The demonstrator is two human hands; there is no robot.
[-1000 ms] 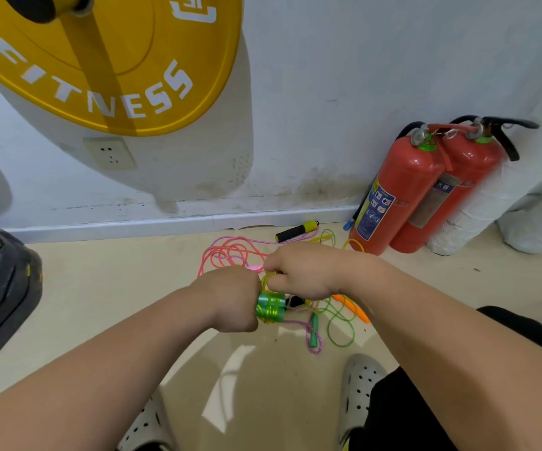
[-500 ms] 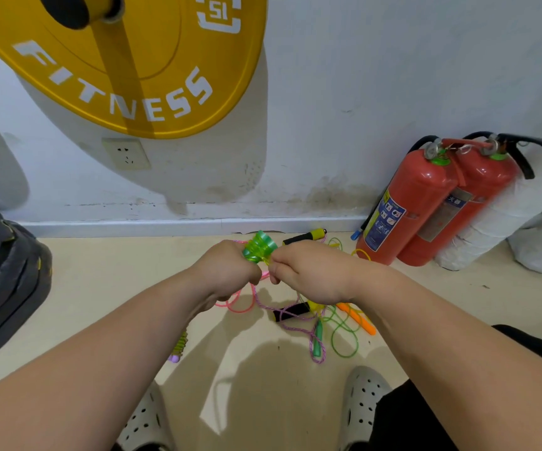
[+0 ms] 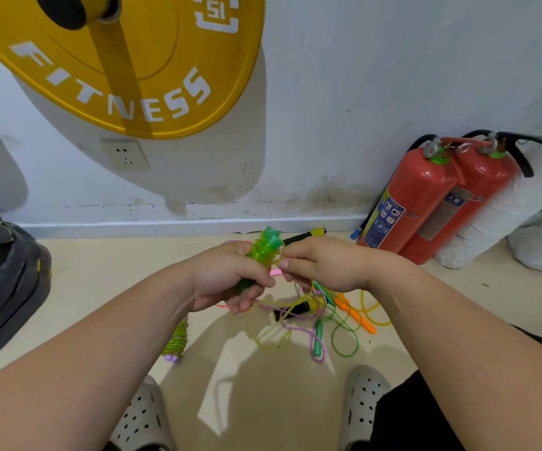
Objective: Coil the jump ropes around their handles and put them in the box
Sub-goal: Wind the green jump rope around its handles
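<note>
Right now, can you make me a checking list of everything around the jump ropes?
Surface: beige floor, glossy.
Job's things: green handles partly wrapped in yellow-green rope; coiled bundle lying on floor; tangled ropes loose; box not seen.
Clutter: grey clogs beside the pile.
Hands: left hand grips the green handles; right hand pinches the yellow-green rope.
Cables: nothing seen; wall socket has nothing plugged in.
Surroundings: two fire extinguishers, yellow weight plate, black plates.
</note>
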